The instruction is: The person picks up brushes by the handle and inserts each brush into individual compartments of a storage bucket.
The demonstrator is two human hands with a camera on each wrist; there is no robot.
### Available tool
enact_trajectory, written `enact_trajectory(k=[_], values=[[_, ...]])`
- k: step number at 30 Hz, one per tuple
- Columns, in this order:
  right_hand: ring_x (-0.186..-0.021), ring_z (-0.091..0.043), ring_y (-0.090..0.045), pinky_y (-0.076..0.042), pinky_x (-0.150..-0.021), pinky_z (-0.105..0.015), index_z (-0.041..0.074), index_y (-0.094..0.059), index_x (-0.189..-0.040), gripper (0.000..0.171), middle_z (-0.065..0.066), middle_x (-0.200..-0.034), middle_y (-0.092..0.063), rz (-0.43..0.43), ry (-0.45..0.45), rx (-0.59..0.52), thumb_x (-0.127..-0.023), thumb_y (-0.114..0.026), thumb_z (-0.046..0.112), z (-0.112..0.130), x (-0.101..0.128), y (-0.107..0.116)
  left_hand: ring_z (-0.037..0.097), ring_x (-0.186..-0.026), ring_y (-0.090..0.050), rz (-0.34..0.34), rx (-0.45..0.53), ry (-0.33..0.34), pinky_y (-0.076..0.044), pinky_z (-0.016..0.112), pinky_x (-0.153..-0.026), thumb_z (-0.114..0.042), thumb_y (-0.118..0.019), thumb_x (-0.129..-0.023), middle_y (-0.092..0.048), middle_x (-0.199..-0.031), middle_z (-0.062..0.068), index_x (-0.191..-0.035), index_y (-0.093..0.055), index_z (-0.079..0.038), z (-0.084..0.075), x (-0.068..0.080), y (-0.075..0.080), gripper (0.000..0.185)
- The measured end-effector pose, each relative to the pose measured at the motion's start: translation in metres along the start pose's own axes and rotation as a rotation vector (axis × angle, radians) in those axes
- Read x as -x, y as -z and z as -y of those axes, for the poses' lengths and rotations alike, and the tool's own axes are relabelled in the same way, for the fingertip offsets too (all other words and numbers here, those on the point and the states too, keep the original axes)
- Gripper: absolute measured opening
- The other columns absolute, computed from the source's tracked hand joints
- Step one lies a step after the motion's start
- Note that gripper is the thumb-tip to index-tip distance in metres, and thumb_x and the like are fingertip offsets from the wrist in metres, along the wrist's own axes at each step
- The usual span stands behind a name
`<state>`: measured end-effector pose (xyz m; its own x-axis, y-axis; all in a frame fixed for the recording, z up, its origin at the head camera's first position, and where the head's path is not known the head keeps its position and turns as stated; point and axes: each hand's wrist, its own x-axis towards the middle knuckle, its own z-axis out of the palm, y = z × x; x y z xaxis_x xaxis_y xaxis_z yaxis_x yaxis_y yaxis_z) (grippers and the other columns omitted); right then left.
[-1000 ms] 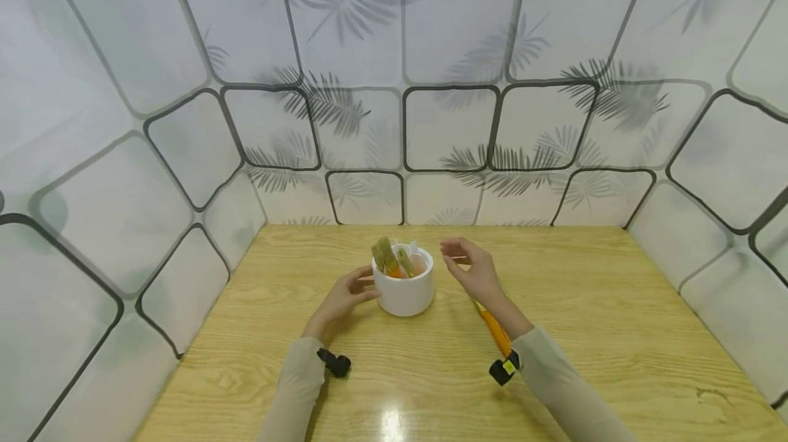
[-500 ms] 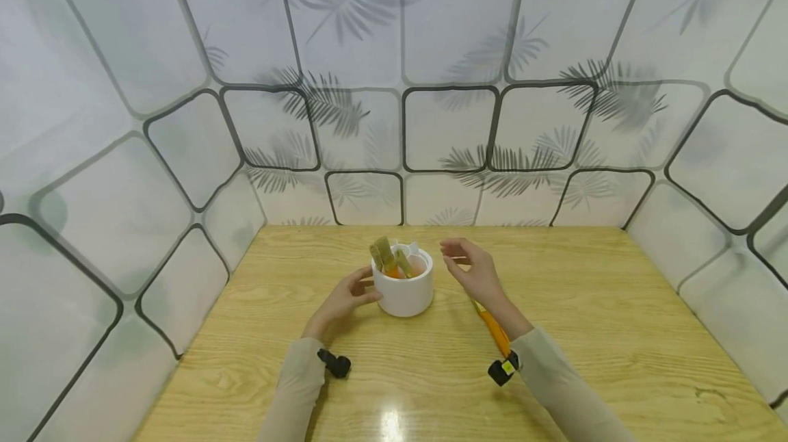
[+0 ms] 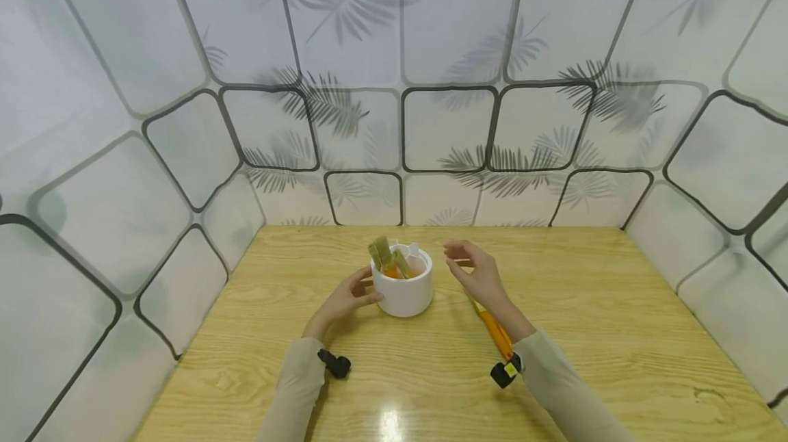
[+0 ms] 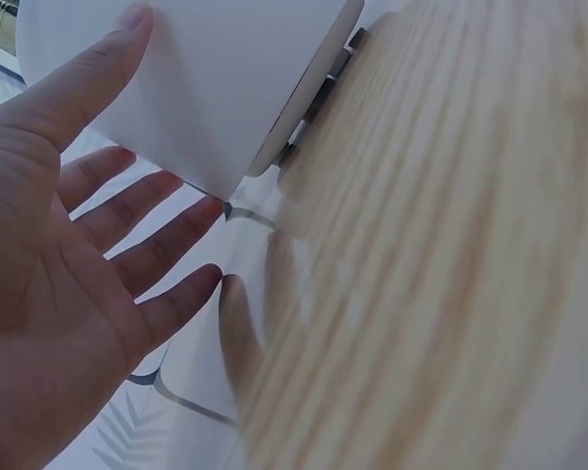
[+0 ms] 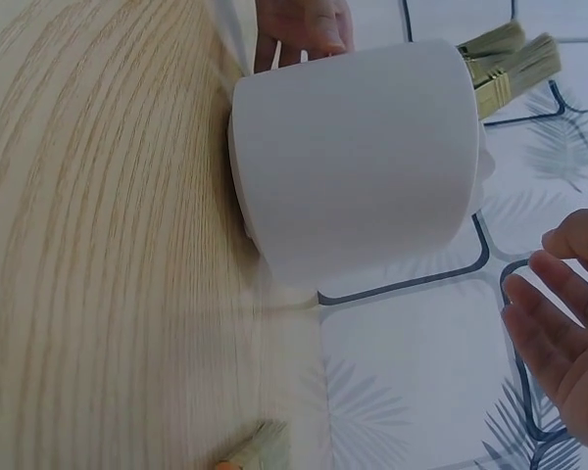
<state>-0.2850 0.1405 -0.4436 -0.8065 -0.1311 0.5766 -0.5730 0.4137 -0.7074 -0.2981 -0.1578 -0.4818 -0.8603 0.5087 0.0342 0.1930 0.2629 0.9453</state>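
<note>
A white round pot (image 3: 404, 296) stands upright on the table, with several paintbrushes (image 3: 383, 252) in it, bristles up. My left hand (image 3: 343, 302) is at the pot's left side. In the left wrist view its thumb (image 4: 108, 64) rests against the white wall, and the other fingers stretch out loosely by the far side. To the right of the pot my right hand (image 3: 479, 276) hovers with fingers slightly bent and nothing in them. Below the right wrist lies another paintbrush (image 3: 494, 334) with an orange handle, partly covered by the forearm; its bristles (image 5: 263, 447) show in the right wrist view.
The wooden table (image 3: 615, 332) reaches back to a patterned wall covering (image 3: 449, 127) that also encloses it left and right. A black wrist camera (image 3: 335, 363) sits on the left sleeve, and another camera (image 3: 505, 372) on the right one.
My right hand has shifted very slightly to the right, away from the pot. The left hand and the pot stay nearly where they were.
</note>
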Motion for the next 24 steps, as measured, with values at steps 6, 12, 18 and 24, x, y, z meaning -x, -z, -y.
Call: enact_trajectory(k=[6,12,18,24], values=[[-0.090,-0.023,-0.065,-0.057,-0.073,-0.037,0.008,-0.063,-0.110,0.023,-0.010,-0.101,-0.068,-0.002,-0.008,-0.004,-0.086,-0.064,0.004,0.000,0.001,0.002,0.042,-0.131,-0.034,-0.011,0.007,-0.013,-0.035,0.052,-0.105,-0.016,-0.067,-0.086,-0.028,-0.148,0.020,-0.146,-0.024,-0.006,0.009,-0.004,-0.001,0.075],[-0.090,-0.022,-0.065,-0.057,-0.072,-0.034,0.006,-0.063,-0.109,0.024,-0.009,-0.101,-0.068,-0.006,-0.011,0.006,-0.086,-0.064,0.003,0.000,0.003,0.003,0.038,-0.131,-0.036,-0.034,-0.010,-0.017,-0.036,0.050,-0.105,-0.023,-0.069,-0.084,-0.029,-0.149,0.015,-0.147,-0.025,-0.013,0.028,-0.011,-0.002,0.077],[-0.090,-0.023,-0.065,-0.057,-0.073,-0.034,0.003,-0.062,-0.111,0.024,-0.010,-0.100,-0.068,-0.008,-0.009,0.011,-0.087,-0.064,0.006,-0.001,0.005,0.005,0.035,-0.131,-0.038,-0.055,-0.011,-0.015,-0.038,0.049,-0.104,-0.028,-0.072,-0.082,-0.033,-0.148,0.011,-0.146,-0.028,-0.017,0.028,-0.011,-0.003,0.079],[-0.089,-0.023,-0.065,-0.057,-0.072,-0.035,0.004,-0.063,-0.110,0.023,-0.010,-0.100,-0.068,-0.013,-0.010,0.008,-0.087,-0.064,0.005,-0.001,0.007,0.007,0.034,-0.131,-0.038,-0.064,-0.006,-0.005,-0.039,0.047,-0.104,-0.028,-0.072,-0.081,-0.033,-0.147,0.010,-0.146,-0.028,-0.018,0.028,-0.010,-0.003,0.079]])
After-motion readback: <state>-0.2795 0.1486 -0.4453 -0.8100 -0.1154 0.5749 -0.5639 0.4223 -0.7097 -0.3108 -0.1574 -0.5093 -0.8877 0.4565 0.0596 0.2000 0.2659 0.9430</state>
